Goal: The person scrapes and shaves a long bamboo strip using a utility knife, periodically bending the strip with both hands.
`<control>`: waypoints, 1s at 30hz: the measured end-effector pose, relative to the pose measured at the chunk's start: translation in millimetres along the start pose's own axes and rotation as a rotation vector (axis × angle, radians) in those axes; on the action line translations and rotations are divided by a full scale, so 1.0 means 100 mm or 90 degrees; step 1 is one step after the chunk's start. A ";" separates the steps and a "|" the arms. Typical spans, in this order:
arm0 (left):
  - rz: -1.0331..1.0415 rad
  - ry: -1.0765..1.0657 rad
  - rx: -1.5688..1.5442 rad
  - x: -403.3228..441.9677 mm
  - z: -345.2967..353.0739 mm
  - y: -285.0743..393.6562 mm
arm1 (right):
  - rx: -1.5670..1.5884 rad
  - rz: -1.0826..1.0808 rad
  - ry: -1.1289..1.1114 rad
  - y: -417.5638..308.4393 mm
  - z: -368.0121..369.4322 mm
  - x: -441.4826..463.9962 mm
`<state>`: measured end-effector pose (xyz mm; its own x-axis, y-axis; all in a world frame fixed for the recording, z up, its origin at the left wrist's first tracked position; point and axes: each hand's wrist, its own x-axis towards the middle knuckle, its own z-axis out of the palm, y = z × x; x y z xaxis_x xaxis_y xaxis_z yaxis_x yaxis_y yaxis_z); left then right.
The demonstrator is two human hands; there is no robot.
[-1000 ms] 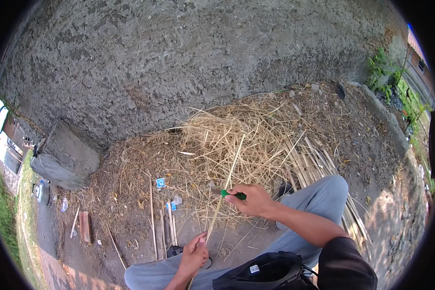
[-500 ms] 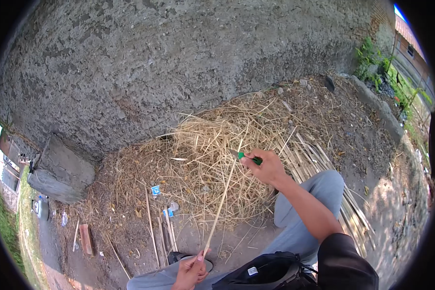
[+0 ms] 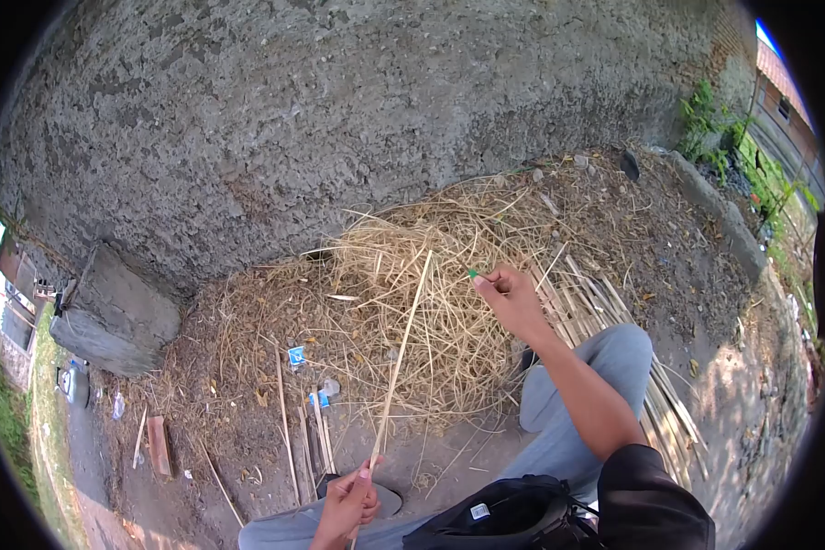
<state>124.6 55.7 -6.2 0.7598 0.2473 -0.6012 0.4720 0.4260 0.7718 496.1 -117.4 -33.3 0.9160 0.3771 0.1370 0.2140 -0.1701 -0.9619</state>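
A long, pale bamboo strip [image 3: 397,367] slants up over the shavings, its lower part pinched in my left hand [image 3: 346,502]. My right hand [image 3: 515,307] is closed round a green-handled knife [image 3: 473,273], to the right of the strip's upper end and apart from it. Only a bit of green shows past the fingers; the blade cannot be made out now. Beneath both lies a wide heap of thin bamboo shavings [image 3: 449,357].
Several split bamboo slats [image 3: 671,417] lie beside my right leg, and more thin strips [image 3: 286,412] lie at left. A rough wall [image 3: 339,119] rises behind the heap. A concrete block [image 3: 124,316], a brick [image 3: 159,446], blue packets [image 3: 296,356] and a kettle [image 3: 75,385] are on the left.
My right hand with the knife has come off the strip and moved slightly right. My left hand has shifted a little left and down, and the strip's upper end has moved left.
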 end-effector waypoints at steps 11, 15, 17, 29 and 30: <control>-0.026 -0.015 0.014 0.05 0.05 -0.08 | -0.048 0.005 0.087 -0.33 0.16 -0.13; -0.042 -0.042 0.006 0.04 0.09 -0.08 | -0.017 -0.022 0.092 0.10 0.08 0.20; -0.044 -0.050 0.013 0.05 0.10 -0.08 | 0.015 0.005 0.086 0.19 0.12 0.25; -0.087 -0.046 0.002 0.10 0.14 -0.15 | 0.354 0.373 -0.007 0.11 0.37 0.05; -0.078 -0.052 0.001 0.09 0.14 -0.14 | 0.353 0.376 -0.004 0.13 0.37 0.02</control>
<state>131.1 40.3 -19.4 0.7300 0.1219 -0.6725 0.5641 0.4479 0.6936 488.3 -85.6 -54.0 0.8224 0.3722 -0.4302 -0.5059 0.1326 -0.8523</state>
